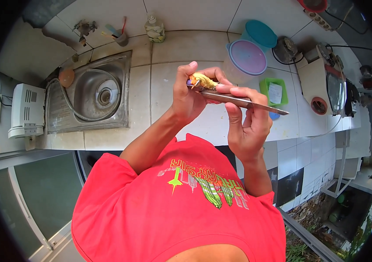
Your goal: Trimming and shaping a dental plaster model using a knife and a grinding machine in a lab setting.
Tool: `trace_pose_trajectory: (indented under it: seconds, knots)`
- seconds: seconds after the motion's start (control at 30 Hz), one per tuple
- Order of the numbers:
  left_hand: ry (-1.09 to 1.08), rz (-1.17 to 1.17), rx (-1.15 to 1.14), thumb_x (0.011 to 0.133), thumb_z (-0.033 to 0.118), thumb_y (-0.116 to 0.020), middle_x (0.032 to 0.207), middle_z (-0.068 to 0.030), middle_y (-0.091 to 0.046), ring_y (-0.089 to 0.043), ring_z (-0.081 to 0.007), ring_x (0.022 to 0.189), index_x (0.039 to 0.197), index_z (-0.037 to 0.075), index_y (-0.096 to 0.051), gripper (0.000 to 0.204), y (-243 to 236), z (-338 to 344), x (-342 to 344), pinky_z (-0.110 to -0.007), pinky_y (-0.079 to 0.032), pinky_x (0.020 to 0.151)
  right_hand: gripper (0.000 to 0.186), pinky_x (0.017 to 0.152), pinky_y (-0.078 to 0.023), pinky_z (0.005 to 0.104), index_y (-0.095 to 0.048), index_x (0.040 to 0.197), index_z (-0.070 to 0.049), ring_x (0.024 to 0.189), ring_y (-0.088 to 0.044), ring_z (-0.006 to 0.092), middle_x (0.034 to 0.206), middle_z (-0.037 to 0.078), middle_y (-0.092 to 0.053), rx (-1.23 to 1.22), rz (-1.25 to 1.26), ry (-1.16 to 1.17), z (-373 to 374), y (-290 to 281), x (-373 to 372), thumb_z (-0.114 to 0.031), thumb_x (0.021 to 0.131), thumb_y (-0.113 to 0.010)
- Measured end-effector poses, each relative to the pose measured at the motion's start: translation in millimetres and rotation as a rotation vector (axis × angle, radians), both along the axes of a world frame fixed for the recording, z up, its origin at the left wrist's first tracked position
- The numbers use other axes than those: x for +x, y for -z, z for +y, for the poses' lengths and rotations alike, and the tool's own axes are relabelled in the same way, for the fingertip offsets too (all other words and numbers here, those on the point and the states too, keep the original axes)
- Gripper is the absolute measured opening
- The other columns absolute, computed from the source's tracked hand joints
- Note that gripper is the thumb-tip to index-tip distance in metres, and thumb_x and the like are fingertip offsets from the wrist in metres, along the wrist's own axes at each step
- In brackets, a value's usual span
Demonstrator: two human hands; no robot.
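Note:
My left hand [187, 99] is closed at a yellow, twisted, cord-like bundle [204, 81] with orange and purple bits at its left end. Just under the bundle a knife [256, 106] points to the right, its long flat metal blade tilted slightly downward. The fingers of my right hand [250, 129] lie along the blade's upper side, and the thumb is up against its underside. Whether the bundle is wound on the knife's handle or lies apart from it is hidden by my fingers. Both hands are raised in front of the tiled counter [164, 118].
To the left is a steel sink [122, 105] with a hose [73, 111] in it. Behind stand a soap bottle [155, 30] and a cup of brushes [121, 39]. Lidded tubs [248, 56], a green basket [264, 87] and a rice-cooker-like pot [285, 49] stand to the right.

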State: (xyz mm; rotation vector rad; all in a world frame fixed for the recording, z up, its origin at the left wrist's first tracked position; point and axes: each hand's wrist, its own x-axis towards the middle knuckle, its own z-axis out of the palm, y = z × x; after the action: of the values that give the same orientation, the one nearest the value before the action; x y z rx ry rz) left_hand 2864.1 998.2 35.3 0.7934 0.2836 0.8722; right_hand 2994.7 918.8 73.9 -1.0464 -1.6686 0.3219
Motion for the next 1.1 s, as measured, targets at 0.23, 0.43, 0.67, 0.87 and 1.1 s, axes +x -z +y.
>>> trace_pose_trajectory:
  seconds: [0.23, 0.43, 0.67, 0.87, 1.1]
  knots:
    - [-0.028, 0.069, 0.07, 0.088, 0.06, -0.019, 0.083, -0.0073, -0.051, -0.05, -0.0177, 0.08, 0.09, -0.002, -0.06, 0.075, -1.6, 2.5, -4.7, -0.03, -0.039, 0.074, 0.029, 0.078, -0.049, 0.0316, -0.043, 0.112, -0.002, 0.088, -0.062, 0.0241, 0.096, 0.021, -0.065, 0.405, 0.055, -0.053, -13.0, -34.1, 12.7, -0.022, 0.095, -0.056]
    - [-0.121, 0.196, 0.073, 0.087, 0.065, -0.018, 0.083, -0.007, -0.055, -0.053, -0.0168, 0.083, 0.089, -0.001, -0.061, 0.079, -2.5, 5.2, -8.0, -0.03, -0.038, 0.075, 0.021, 0.08, -0.048, 0.0332, -0.05, 0.107, -0.002, 0.087, -0.062, 0.0254, 0.1, 0.018, -0.068, 0.199, 0.148, -0.092, -2.0, -23.5, 11.9, -0.006, 0.09, -0.062]
    - [-0.109, 0.255, 0.217, 0.086, 0.07, -0.013, 0.075, -0.0045, -0.054, -0.05, -0.0153, 0.072, 0.079, 0.001, -0.059, 0.084, -1.7, 5.2, -11.1, -0.028, -0.035, 0.065, 0.021, 0.079, -0.049, 0.0307, -0.05, 0.107, -0.001, 0.081, -0.063, 0.0242, 0.098, 0.017, -0.067, 0.053, -0.035, -0.115, 13.4, -20.5, 19.6, -0.006, 0.089, -0.062]
    - [-0.203, 0.353, 0.215, 0.083, 0.08, -0.01, 0.063, -0.0059, -0.057, -0.046, -0.0124, 0.059, 0.071, 0.004, -0.059, 0.091, -9.3, 2.6, -6.6, -0.026, -0.035, 0.054, 0.02, 0.077, -0.05, 0.0325, -0.053, 0.107, 0.0, 0.085, -0.064, 0.0254, 0.096, 0.016, -0.067, 0.27, 0.044, -0.155, 11.2, -40.8, 21.2, -0.004, 0.089, -0.062]
    - [-0.095, 0.254, 0.142, 0.078, 0.086, -0.004, 0.064, -0.0067, -0.059, -0.047, -0.013, 0.057, 0.073, 0.004, -0.061, 0.1, -1.0, 8.6, -8.8, -0.025, -0.033, 0.053, 0.031, 0.078, -0.056, 0.0355, -0.043, 0.109, 0.0, 0.088, -0.064, 0.026, 0.097, 0.024, -0.061, 0.186, 0.344, -0.137, 3.3, -45.9, 23.0, -0.025, 0.095, -0.055]
